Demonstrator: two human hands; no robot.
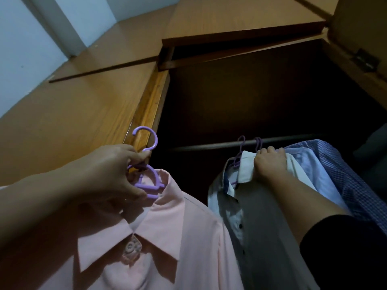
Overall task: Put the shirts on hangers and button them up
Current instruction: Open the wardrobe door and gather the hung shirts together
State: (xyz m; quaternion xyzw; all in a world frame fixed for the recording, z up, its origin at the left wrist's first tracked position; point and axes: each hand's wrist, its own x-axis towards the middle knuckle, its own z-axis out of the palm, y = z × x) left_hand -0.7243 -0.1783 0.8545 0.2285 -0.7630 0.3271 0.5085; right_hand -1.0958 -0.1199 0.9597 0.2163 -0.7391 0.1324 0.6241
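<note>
Buttoned at the collar, the pink shirt (146, 237) hangs lengthwise from a purple hanger (146, 178), hook up, pinched by the left hand (113, 168), while the right hand (270, 164) grips a white collar (247, 168) by the wardrobe rail (209, 145).

pink shirt (167, 237) held at wardrobe (83, 105)
left hand (109, 170) grips purple hanger (146, 181); right hand (270, 164) grips hung shirts (261, 227) on rail (209, 145).

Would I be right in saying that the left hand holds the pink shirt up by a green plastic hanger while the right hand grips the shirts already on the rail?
Not quite: the head view shows the plastic hanger is purple, not green. The left hand does hold the pink shirt up by it, while the right hand grips the shirts on the rail.
</note>
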